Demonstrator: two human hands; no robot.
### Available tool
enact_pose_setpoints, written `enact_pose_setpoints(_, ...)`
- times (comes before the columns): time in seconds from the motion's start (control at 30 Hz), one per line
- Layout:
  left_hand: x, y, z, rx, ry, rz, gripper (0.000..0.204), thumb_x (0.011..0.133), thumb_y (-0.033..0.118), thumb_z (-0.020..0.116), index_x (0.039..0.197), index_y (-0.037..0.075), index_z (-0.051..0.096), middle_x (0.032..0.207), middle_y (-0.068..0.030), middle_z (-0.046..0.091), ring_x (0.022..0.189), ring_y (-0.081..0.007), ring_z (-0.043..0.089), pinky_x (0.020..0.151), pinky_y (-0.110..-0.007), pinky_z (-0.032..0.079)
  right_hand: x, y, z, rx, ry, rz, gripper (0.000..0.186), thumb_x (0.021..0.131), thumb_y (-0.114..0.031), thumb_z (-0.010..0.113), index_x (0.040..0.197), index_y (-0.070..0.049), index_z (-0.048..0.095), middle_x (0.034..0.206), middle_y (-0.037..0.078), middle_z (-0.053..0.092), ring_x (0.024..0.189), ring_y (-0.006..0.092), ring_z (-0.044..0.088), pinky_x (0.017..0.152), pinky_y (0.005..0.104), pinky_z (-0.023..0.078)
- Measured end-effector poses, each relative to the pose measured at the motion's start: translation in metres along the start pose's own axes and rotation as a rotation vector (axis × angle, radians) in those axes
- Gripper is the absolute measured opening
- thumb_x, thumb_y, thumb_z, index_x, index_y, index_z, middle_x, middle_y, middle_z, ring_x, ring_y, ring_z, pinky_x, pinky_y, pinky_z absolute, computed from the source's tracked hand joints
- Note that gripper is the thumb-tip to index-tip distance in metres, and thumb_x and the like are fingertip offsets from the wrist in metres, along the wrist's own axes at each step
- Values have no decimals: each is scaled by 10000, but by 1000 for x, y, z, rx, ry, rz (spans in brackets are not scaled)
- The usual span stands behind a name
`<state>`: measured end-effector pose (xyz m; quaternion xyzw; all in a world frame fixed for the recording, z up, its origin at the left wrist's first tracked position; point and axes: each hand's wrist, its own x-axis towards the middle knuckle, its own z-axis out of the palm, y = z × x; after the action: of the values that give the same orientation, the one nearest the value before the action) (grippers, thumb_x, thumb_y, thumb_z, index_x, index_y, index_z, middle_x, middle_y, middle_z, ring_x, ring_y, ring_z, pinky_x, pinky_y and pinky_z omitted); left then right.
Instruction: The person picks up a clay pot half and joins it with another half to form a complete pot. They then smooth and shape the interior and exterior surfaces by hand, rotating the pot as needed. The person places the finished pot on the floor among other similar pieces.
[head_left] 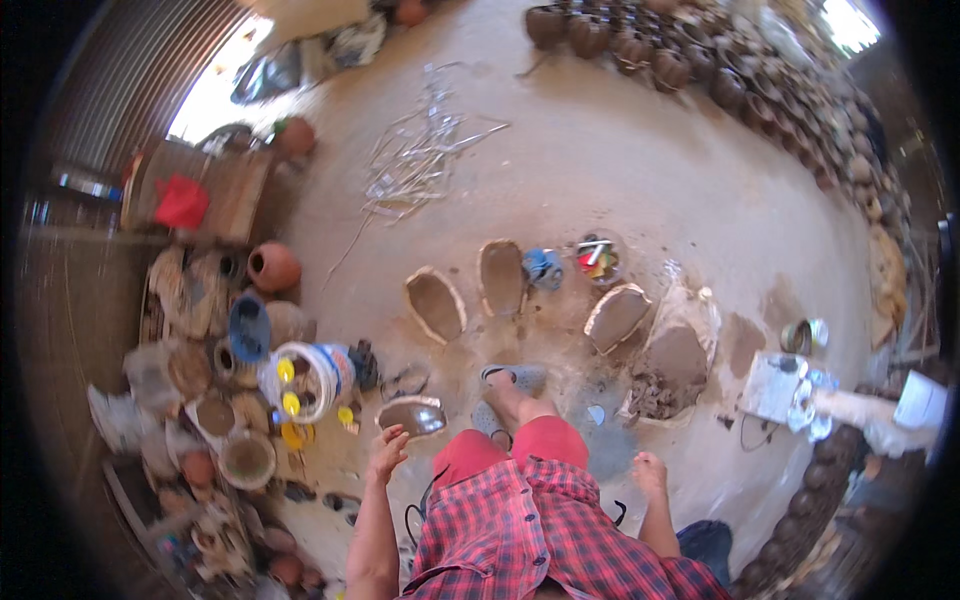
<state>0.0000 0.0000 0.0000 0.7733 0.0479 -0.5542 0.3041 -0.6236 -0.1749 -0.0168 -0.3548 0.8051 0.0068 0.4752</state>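
holding nothing visible in loosely bent left hand, near shiny-surfaced oval dish; cannot tell contents of curled right hand, near brown clay heaped at near edge of pale sheet, probably to stay off floor.

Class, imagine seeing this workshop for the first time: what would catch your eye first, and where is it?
Probably the red plaid shirt at the bottom centre, with the left hand and right hand to either side. Next, perhaps, the dark rounded pots massed along the upper right, and the pale-rimmed brown shapes near the picture's centre.
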Motion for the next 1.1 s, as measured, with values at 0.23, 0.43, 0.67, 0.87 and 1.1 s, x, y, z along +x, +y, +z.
enact_pose_setpoints(0.23, -45, -161, -37, -383, 215, -133, 513, 992, 275, 725, 1459, 126, 574, 1329, -49, 626, 1098, -199, 636, 886, -382, 579, 22, -41, -20, -375, -23, -207, 379, 989, -157, 702, 1315, 32, 664, 1111, 164, 756, 866, 222, 762, 735, 338, 615)
enact_pose_setpoints(0.43, -101, -259, -15, -455, 369, -452, 452, 1002, 237, 704, 1423, 115, 592, 1213, -26, 665, 1016, -186, 638, 830, -367, 583, -15, -99, 13, -432, -176, -339, 354, 996, -125, 687, 1314, 27, 657, 1131, 163, 752, 911, 197, 752, 775, 340, 593)
enact_pose_setpoints(0.67, -121, -256, 78, -413, 311, -269, 484, 984, 255, 748, 1421, 92, 620, 1307, -55, 672, 1020, -181, 660, 785, -343, 595, 49, -117, 9, -631, -275, -481, 319, 989, -149, 687, 1255, 28, 689, 1025, 145, 773, 847, 197, 736, 786, 345, 562)
enact_pose_setpoints(0.87, -149, -245, 112, -335, 300, -206, 516, 968, 217, 778, 1432, 50, 626, 1403, -75, 641, 1121, -186, 662, 819, -322, 606, 111, -107, -43, -597, -223, -413, 296, 1008, -177, 678, 1235, 13, 690, 973, 123, 757, 739, 176, 726, 623, 327, 574)
enact_pose_setpoints(1.1, -180, -302, 80, -442, 353, -237, 511, 961, 191, 781, 1425, 43, 627, 1410, -84, 634, 1154, -211, 655, 811, -343, 610, 86, -108, -17, -689, -213, -481, 295, 991, -200, 685, 1192, 16, 706, 928, 139, 770, 762, 202, 748, 714, 357, 590)
